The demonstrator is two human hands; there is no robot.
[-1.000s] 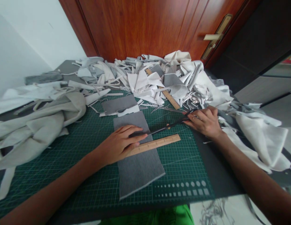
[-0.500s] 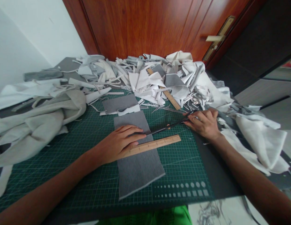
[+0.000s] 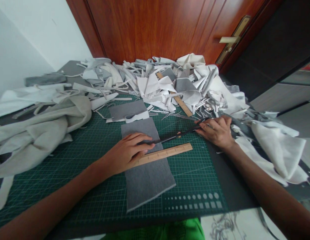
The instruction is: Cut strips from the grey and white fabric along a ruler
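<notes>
Mat offers open room right of centre, to its edge; right hand grips scissors, left hand lies flat on grey cloth; positions match the earlier frame.

A glossy reddish-brown wooden door with a pale gold metal handle stands at the far side, a smooth white wall to its left. Before it, a tangled heap of white and grey fabric scraps partly covers a flat tan wooden strip. Crumpled beige-grey cloth lies left, folded white cloth right.
</notes>
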